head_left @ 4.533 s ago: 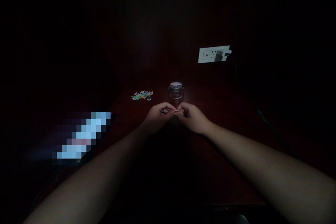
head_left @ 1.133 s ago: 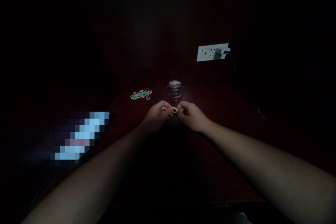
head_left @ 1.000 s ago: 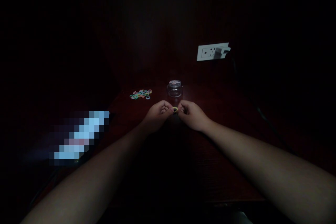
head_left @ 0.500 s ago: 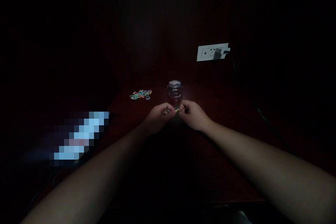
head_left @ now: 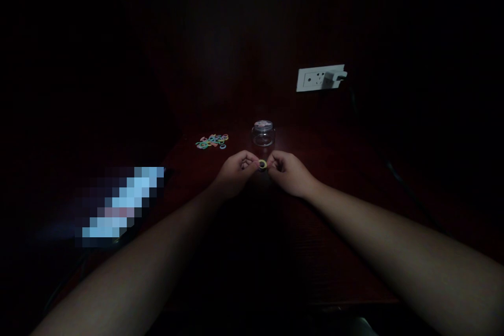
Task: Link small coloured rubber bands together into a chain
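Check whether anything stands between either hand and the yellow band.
Nothing visible does: the left hand and right hand hold the yellow band from either side. The clear jar stands beyond it, and the colorful bands lie off to the left.

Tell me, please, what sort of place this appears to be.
Probably a dimly lit room indoors, perhaps at a desk or table: there is a dark reddish tabletop, a clear jar standing on it, and a white socket plate with a plug in it.
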`<state>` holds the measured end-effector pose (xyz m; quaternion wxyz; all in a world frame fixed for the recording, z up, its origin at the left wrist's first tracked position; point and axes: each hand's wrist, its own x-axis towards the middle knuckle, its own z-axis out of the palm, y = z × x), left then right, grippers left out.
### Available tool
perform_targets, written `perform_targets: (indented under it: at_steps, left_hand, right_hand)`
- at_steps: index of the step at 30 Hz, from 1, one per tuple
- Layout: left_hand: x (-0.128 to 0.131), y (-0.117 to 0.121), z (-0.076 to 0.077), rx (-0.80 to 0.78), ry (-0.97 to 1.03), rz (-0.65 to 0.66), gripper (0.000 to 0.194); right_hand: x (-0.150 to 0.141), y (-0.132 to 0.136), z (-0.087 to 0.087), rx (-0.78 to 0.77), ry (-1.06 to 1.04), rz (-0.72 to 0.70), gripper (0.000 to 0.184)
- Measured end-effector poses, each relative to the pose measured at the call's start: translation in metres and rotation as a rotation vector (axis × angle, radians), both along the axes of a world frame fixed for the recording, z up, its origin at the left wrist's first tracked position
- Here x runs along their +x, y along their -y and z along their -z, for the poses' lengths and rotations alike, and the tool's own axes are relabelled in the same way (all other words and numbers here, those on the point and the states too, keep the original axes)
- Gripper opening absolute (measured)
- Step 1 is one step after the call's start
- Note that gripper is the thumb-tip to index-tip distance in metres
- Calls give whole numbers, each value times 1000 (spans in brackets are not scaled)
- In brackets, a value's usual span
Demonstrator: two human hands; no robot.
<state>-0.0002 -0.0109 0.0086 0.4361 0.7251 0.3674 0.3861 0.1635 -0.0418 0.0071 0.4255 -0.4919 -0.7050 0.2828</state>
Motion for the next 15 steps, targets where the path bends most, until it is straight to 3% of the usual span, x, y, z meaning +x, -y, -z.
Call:
perform_targets:
  at_steps: [7, 15]
  left_hand:
    - [0, 0, -1, 5, -6, -8, 20]
    - [0, 4, -3, -6, -31, 85, 20]
  right_hand:
    - [0, -1, 0, 20, 26, 53, 6]
    - [-2, 2, -3, 11, 11, 33, 11]
